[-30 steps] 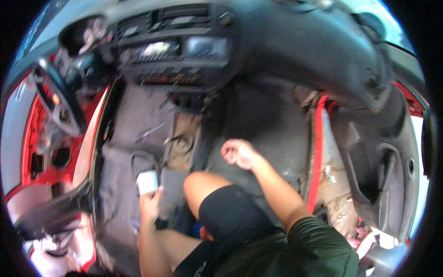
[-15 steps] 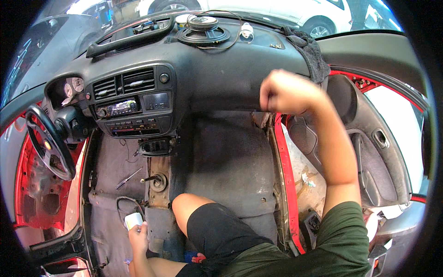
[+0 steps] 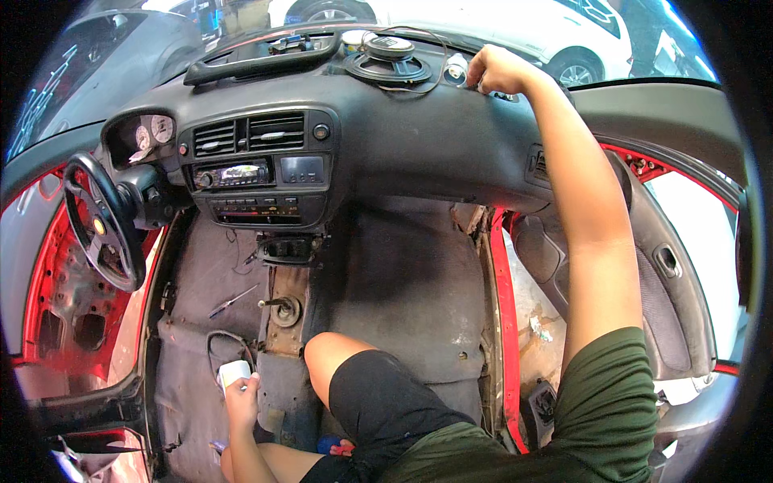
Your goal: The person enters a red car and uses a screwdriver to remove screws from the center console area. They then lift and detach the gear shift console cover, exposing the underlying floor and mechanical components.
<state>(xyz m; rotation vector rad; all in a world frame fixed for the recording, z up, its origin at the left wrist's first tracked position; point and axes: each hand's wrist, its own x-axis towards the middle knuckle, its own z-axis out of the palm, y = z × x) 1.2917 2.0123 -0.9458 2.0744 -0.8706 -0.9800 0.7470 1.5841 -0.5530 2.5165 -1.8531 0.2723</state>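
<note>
My right hand [image 3: 500, 70] reaches over the far right of the dashboard [image 3: 419, 149]. Its fingers are bent down and closed at the surface; whatever they grip is hidden. Small metal pieces [image 3: 506, 97] lie beside it, and a small white container [image 3: 456, 68] stands just left of the fingertips. My left hand [image 3: 241, 396], low at the left, is closed around a smooth white object [image 3: 234, 372] with rounded edges, of a kind I cannot make out. A dark loop [image 3: 211, 344] like a cable rises behind that object; whether they are joined cannot be told.
A round speaker [image 3: 388, 68] with a thin cable rests on the dashboard. A steering wheel [image 3: 101, 221] is at left, a gear lever stub [image 3: 282, 310] in the middle. One screwdriver [image 3: 233, 300] lies on the floor. The door [image 3: 656, 306] stands open at right.
My right hand has moved up and away from me, from before the dashboard's right end to its top beside the white container. A dark cloth there no longer shows. My left hand keeps its hold.
</note>
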